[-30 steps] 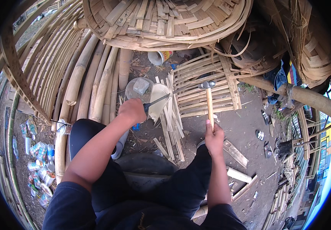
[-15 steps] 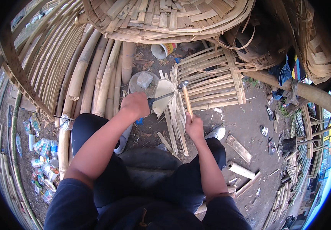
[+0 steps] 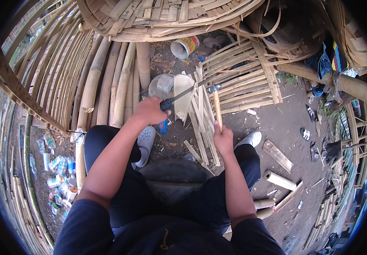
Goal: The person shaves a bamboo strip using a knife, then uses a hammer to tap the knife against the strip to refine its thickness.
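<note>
My left hand is closed round the black handle of a long, narrow metal tool; I cannot tell whether it is a blade or a plain shaft. The tool slants up to the right, over a pale curved piece and a heap of split bamboo strips. In my right hand is a hammer, gripped low on its wooden handle. The hammer's metal head stands just beside the tool's shaft, near its far part; whether they touch I cannot tell.
A slatted bamboo panel lies beyond the strips. Bamboo poles stand to the left, and a large woven basket is at the top. Plastic bottles and cups litter the left ground. A bamboo tube lies at the right.
The view has shifted, moving the surroundings somewhat to the right. More of the tool's shaft shows, now reaching past the hammer head. Both hands keep their grips.
</note>
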`<state>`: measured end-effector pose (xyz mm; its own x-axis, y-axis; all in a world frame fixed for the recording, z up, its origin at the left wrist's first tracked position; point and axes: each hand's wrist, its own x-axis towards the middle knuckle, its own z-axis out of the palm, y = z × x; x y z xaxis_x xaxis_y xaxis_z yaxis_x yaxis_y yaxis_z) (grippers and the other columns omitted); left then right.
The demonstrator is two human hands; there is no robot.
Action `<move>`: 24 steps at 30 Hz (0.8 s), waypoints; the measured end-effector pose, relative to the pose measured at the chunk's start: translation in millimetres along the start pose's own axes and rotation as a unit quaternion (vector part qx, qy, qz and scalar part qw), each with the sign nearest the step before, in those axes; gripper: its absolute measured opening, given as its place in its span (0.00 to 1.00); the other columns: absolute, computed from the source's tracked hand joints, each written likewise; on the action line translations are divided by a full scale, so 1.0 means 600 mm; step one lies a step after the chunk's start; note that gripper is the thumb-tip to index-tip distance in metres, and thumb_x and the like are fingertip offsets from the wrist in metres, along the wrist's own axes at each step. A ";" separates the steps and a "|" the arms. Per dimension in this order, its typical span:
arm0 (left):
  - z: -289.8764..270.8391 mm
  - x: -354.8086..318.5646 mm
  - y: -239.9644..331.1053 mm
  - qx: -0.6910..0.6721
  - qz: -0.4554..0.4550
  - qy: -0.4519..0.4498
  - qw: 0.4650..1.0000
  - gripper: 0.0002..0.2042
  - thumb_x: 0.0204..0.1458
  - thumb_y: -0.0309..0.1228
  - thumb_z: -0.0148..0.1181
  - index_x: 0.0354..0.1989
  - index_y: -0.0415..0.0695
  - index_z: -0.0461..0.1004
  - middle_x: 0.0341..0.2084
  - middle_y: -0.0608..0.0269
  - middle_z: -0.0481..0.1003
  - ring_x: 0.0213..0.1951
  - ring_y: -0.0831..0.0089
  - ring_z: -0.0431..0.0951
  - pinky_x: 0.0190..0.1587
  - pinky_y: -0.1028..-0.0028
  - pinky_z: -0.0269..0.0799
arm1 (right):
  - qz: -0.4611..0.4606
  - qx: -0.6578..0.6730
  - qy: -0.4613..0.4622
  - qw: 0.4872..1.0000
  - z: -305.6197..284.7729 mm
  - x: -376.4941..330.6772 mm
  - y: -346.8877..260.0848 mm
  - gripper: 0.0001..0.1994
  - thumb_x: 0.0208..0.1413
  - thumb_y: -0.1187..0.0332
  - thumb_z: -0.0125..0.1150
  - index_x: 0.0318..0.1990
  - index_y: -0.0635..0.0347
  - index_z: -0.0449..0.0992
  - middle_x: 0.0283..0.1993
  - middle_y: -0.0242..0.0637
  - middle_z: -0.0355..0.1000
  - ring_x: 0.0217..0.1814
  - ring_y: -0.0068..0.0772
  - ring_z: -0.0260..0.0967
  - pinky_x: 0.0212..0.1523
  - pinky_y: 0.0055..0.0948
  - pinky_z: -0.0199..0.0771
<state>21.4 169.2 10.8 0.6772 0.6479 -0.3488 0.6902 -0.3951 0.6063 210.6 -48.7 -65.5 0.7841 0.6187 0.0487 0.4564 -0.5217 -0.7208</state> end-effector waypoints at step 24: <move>0.083 0.037 -0.016 0.056 -0.006 0.058 0.997 0.15 0.44 0.37 0.61 0.26 0.34 0.76 0.17 0.55 0.78 0.25 0.64 0.81 0.37 0.69 0.77 | -0.119 -0.042 -0.023 0.992 -0.013 -0.050 -0.064 0.21 0.59 0.58 0.56 0.25 0.70 0.70 0.18 0.57 0.66 0.20 0.57 0.68 0.23 0.43 0.66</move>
<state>42.4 155.0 -38.3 0.6396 0.7213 -0.2657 0.7263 -0.4539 0.5162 172.7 -51.9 -33.9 0.6311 0.7551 0.1778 0.6612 -0.4037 -0.6323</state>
